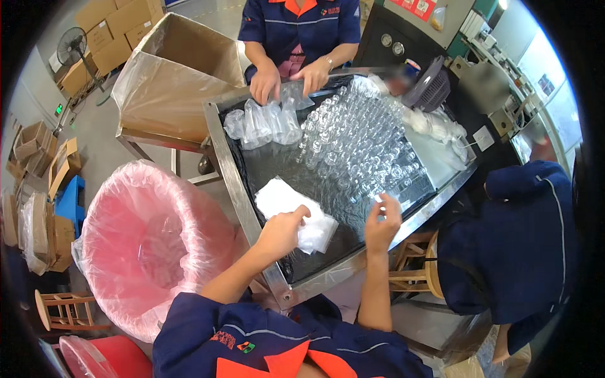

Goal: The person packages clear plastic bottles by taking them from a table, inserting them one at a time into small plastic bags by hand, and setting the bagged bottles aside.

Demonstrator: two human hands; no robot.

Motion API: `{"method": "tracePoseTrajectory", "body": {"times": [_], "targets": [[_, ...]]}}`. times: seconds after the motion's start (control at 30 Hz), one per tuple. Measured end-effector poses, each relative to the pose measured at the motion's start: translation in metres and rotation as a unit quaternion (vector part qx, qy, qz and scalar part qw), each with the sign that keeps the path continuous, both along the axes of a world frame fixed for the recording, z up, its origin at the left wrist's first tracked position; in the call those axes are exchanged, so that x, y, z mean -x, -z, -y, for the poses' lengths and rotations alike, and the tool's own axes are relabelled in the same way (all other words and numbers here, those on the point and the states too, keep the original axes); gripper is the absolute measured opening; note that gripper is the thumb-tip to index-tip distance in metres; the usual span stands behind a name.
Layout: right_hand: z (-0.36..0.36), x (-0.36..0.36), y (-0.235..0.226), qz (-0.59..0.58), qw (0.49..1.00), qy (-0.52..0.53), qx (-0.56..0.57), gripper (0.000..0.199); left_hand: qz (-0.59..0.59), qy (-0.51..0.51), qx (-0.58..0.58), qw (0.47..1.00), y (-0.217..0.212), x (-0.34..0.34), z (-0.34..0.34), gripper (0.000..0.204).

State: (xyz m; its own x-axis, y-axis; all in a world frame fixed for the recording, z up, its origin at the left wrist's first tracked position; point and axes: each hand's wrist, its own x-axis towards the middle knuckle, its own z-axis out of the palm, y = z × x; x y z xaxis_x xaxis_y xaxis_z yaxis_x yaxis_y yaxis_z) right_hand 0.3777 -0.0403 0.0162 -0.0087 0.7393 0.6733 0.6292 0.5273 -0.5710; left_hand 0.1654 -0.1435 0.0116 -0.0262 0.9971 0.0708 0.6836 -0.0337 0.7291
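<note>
My left hand [283, 230] is closed at the edge of a stack of flat white-clear plastic bags [277, 196], thumb and fingers gripping it. The stack lies on the near left part of a black-lined metal-framed table [268, 167]. My right hand [383, 225] is raised at the near right edge of the table, fingertips pinched together. Something small and pale shows at those fingertips, too unclear to name. Just beyond it stand many clear, glass-like pieces with round tops [359, 135], packed in rows.
Opposite, a co-worker's hands [290, 80] touch filled clear bags [261, 126]. A pink-lined bin [135, 233] stands left, a large lined carton [142, 94] behind it. A small fan [430, 85] sits at the far right corner. Another person [510, 246] is at right, by a wooden stool [433, 268].
</note>
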Motion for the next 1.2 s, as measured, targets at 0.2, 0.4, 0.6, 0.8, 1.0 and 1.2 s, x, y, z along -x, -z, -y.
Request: {"method": "tracePoseTrajectory", "body": {"times": [0.2,0.4,0.6,0.8,1.0,1.2], "targets": [[-0.049,-0.001,-0.004,0.135,0.989,0.047,0.027,0.042,0.012,-0.031,0.116,0.993,-0.008,0.008,0.012,0.027],[-0.058,-0.025,0.023,0.088,0.993,0.055,0.06,0.019,0.076,-0.002,-0.004,0.997,0.004,-0.006,0.001,0.016],[-0.053,-0.02,0.024,0.092,0.995,0.036,0.011,0.015,0.108,-0.028,-0.064,0.992,0.011,0.0,0.005,0.016],[-0.049,-0.022,0.016,0.082,0.995,0.057,-0.008,0.016,0.14,-0.014,-0.088,0.986,0.005,0.004,-0.001,0.014],[-0.035,-0.029,0.02,0.072,0.995,0.076,-0.002,0.016,0.136,0.017,-0.073,0.988,0.003,0.005,-0.001,0.013],[0.025,-0.005,0.016,0.061,0.998,0.011,-0.013,0.013,0.172,-0.04,-0.139,0.974,0.011,0.004,-0.003,0.006]]}}
